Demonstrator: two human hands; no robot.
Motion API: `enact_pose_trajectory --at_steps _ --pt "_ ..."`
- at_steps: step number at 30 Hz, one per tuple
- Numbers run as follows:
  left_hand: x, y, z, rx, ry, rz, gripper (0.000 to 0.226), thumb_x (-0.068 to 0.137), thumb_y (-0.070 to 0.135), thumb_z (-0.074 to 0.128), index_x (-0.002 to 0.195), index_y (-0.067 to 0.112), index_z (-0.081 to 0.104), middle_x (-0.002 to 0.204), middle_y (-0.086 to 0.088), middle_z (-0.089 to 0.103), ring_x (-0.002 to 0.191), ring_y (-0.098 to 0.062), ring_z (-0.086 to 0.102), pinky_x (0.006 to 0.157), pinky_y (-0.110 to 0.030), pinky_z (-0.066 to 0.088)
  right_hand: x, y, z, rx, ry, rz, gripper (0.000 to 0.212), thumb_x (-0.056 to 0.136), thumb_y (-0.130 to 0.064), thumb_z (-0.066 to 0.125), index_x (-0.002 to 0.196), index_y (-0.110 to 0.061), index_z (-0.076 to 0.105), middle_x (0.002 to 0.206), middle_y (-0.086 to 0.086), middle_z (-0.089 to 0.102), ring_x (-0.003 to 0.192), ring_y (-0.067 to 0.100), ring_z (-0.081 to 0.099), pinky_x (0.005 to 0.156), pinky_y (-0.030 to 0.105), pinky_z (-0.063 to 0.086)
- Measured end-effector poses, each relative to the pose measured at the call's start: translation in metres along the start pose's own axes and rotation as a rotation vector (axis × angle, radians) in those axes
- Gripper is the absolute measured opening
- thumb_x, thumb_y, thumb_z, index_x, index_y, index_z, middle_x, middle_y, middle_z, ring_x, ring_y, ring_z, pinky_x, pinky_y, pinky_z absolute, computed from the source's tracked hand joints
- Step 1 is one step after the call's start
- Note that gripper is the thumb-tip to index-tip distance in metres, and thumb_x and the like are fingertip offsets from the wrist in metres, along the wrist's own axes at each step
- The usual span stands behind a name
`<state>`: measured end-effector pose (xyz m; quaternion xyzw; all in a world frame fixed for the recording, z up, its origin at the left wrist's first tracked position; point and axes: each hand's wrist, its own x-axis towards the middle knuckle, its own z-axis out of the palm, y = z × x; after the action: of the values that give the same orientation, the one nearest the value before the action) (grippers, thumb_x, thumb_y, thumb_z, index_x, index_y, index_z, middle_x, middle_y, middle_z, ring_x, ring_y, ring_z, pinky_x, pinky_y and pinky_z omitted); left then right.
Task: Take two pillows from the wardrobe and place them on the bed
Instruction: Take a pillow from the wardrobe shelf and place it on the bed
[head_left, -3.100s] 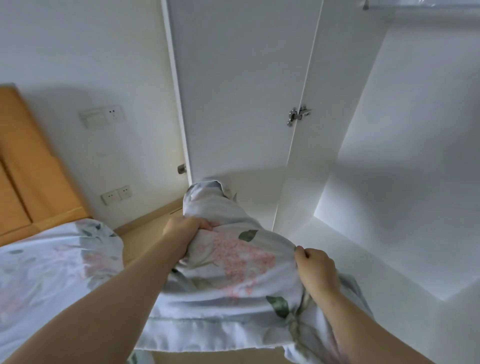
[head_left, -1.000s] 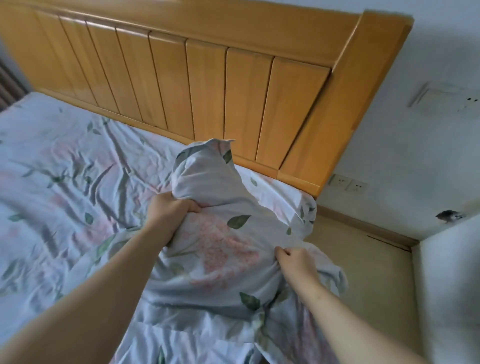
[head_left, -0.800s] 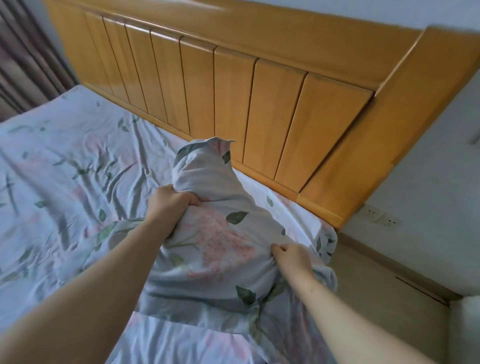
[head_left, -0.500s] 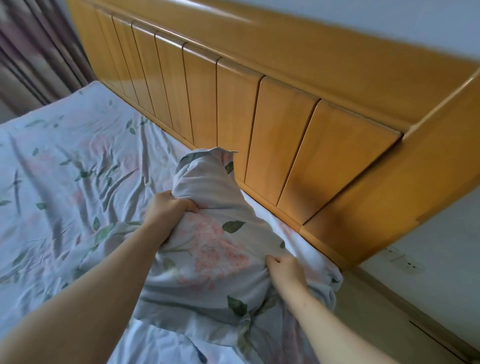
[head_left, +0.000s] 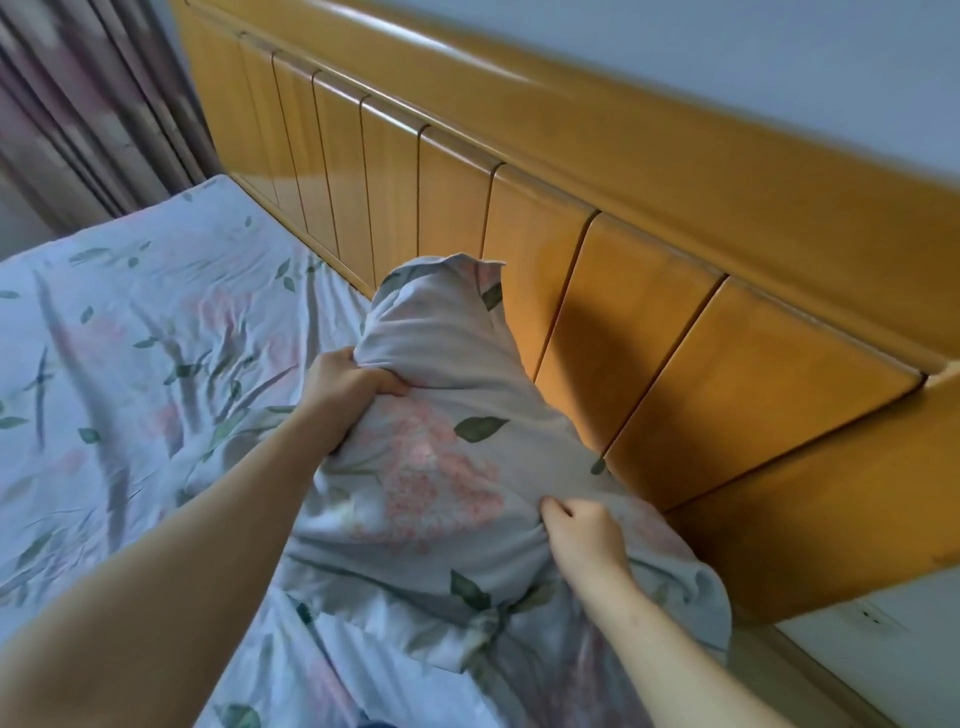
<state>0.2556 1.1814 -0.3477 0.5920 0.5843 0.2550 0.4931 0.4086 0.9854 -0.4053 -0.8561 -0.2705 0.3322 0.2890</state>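
Head view, looking down along both forearms toward the head of a bed. A pillow in a pale floral case (pink blossom print, scattered green leaves) occupies the centre of the frame, held between two bare hands. The left hand, at about 10 o'clock from the pillow's middle, is clenched into the fabric of its left flank, with the fingers buried in a fold. The right hand, at about 4 o'clock from the pillow's middle, pinches a bunch of the case near its lower right edge, fingers curled tight. The pillow stands tilted, its upper corner pointing toward 12 o'clock and lying just beside the wooden headboard; whether it touches the boards cannot be told. Its lower end meets the bed sheet, which carries the same floral print and lies rumpled from 7 to 11 o'clock. The headboard, made of upright honey-coloured slats under a broad top rail, runs diagonally from 11 o'clock to 3 o'clock. A curtain hangs at the 10 o'clock corner. A pale wall fills the 1 o'clock region.
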Motion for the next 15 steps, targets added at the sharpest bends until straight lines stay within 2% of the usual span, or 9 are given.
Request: enact_pose_trajectory --at_steps 1,4,9,12,15 --pt "0.016 0.0 -0.002 -0.009 -0.019 0.006 0.031 0.043 0.016 0.078 0.071 0.016 0.066 0.077 -0.006 0.066 0.082 -0.029 0.062 0.068 -0.033 0.053 0.008 -0.008 0.006 0.005 0.009 -0.001 0.044 0.088 -0.025 0.048 0.048 -0.008 0.044 0.064 0.017 0.058 0.073 0.032 0.053 0.064 0.032 0.036" --pt "0.063 0.002 -0.005 0.023 -0.087 0.018 0.034 0.04 0.019 0.076 0.073 0.015 0.068 0.087 -0.013 0.071 0.088 -0.032 0.065 0.08 -0.045 0.056 0.032 -0.027 0.027 0.036 0.04 0.033 0.043 0.089 -0.027 0.047 0.052 -0.008 0.051 0.058 0.009 0.054 0.072 0.032 0.056 0.064 0.032 0.039" --pt "0.135 -0.014 -0.013 0.141 -0.11 0.094 0.038 0.035 0.029 0.075 0.069 0.019 0.063 0.077 -0.005 0.067 0.085 -0.031 0.065 0.081 -0.047 0.056 0.073 -0.052 0.086 0.094 0.026 0.114 0.041 0.09 -0.028 0.045 0.055 -0.01 0.056 0.062 0.008 0.059 0.071 0.03 0.058 0.065 0.033 0.043" --pt "0.173 -0.043 -0.023 0.25 -0.013 0.109 0.049 0.038 0.037 0.074 0.078 0.01 0.064 0.082 -0.012 0.068 0.085 -0.033 0.063 0.078 -0.048 0.053 0.093 -0.062 0.132 0.102 0.007 0.129 0.045 0.091 -0.035 0.043 0.054 -0.012 0.051 0.065 0.007 0.059 0.073 0.03 0.058 0.064 0.032 0.04" --pt "0.201 -0.081 -0.03 0.354 0.086 0.084 0.047 0.048 0.035 0.075 0.084 0.009 0.058 0.076 -0.006 0.06 0.078 -0.03 0.057 0.064 -0.04 0.045 0.11 -0.067 0.178 0.05 0.016 0.12 0.046 0.092 -0.042 0.039 0.07 -0.008 0.06 0.086 0.016 0.068 0.085 0.036 0.061 0.068 0.033 0.042"
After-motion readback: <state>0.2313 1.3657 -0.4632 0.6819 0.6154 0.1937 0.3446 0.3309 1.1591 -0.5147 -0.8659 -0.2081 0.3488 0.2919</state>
